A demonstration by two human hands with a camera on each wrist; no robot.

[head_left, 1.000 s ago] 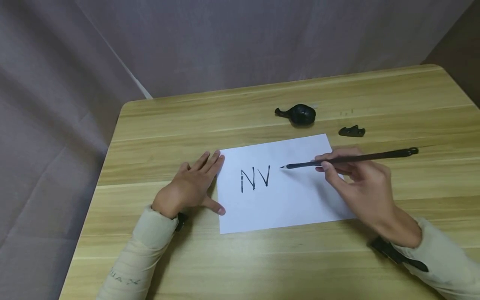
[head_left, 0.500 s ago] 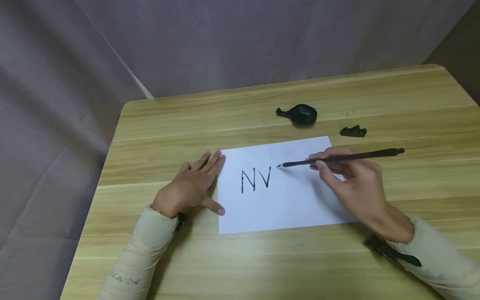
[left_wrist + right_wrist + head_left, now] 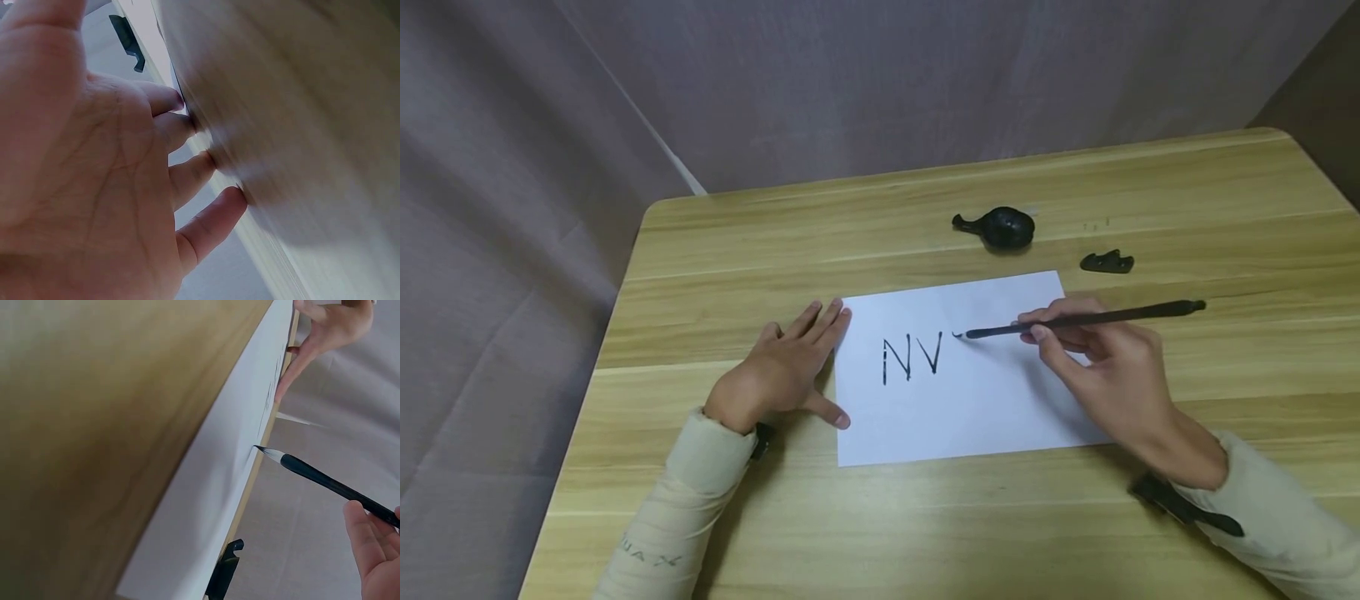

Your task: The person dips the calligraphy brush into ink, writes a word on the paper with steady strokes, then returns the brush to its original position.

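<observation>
A white sheet of paper [image 3: 910, 425] lies on the table with the letters N and V [image 3: 928, 354] inked in black on its left part. My right hand [image 3: 1108, 358] pinches a dark-handled writing brush [image 3: 1120, 316] between thumb and fingers. In the right wrist view the brush's black tip [image 3: 261, 449] touches the paper, and the head view has it just right of the V, at a short ink mark. My left hand [image 3: 782, 371] rests with spread, straight fingers at the paper's left edge; in the left wrist view its fingertips [image 3: 232, 199] press the tabletop.
Behind the paper lie a black gourd-shaped object [image 3: 1006, 228] with a narrow neck and a small black brush rest [image 3: 1107, 262] with a peaked top. The wooden table [image 3: 760, 233] ends at a grey curtain [image 3: 880, 83].
The brush and right hand have moved slightly left, and the tip has come down onto the paper. A short ink mark now shows right of the V. The left hand stays put.
</observation>
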